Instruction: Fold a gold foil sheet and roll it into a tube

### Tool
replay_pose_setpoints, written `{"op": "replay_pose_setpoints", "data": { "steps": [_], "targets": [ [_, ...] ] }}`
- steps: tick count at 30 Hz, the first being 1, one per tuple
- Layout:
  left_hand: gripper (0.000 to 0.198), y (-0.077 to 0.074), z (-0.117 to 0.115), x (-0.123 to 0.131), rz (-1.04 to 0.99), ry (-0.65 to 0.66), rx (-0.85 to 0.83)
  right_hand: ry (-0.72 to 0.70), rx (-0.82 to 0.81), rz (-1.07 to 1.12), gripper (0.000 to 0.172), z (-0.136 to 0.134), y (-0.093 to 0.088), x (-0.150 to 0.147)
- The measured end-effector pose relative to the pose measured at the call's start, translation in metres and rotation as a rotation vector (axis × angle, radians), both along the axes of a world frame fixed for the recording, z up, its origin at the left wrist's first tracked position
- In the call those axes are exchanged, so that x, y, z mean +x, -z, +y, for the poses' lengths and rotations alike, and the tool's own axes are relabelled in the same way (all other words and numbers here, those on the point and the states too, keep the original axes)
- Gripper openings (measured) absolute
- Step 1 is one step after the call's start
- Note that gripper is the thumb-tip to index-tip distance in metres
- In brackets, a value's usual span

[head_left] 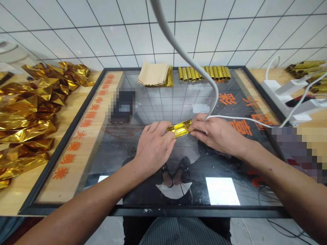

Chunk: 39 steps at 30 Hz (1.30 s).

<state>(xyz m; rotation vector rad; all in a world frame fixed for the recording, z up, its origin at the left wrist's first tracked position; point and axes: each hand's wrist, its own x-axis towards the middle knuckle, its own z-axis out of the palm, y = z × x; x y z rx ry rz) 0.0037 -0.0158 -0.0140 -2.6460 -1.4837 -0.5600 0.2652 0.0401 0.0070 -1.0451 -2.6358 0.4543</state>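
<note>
Both forearms reach over the glass-topped table (76,143); the left hand (154,144) and right hand (217,134) pinch opposite ends of a folded gold foil piece (180,128) at its centre. A white cable (178,47) hangs just behind. Farther off lie gold rolls (204,72), a paper stack (153,73) and, leftward, loose foil sheets (28,112).

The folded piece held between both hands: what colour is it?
Shiny gold folded piece, seen in the head view.

Hands (184,136) cover the gold foil piece's (180,128) ends (middle shows).
</note>
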Motion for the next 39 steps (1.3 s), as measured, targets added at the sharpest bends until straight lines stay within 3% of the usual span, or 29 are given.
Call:
{"op": "replay_pose_setpoints", "data": {
  "steps": [6, 15, 30, 39],
  "targets": [
    [0.018, -0.002, 0.0, 0.003, -0.146, -0.127, -0.149, 0.029, -0.044, -0.014, 0.019, -0.002, -0.002, -0.003],
    [0.016, -0.002, 0.002, 0.006, -0.345, -0.201, -0.267, 0.112, -0.117, 0.049, 0.019, -0.003, -0.001, -0.007],
    [0.018, 0.002, 0.001, 0.009, -0.18, -0.243, -0.181, 0.251, -0.136, 0.071, 0.014, -0.003, 0.005, -0.007],
    [0.015, 0.004, -0.001, 0.008, -0.064, -0.2, -0.104, 0.09, -0.244, 0.064, 0.012, 0.008, -0.004, 0.005]
  ]
}}
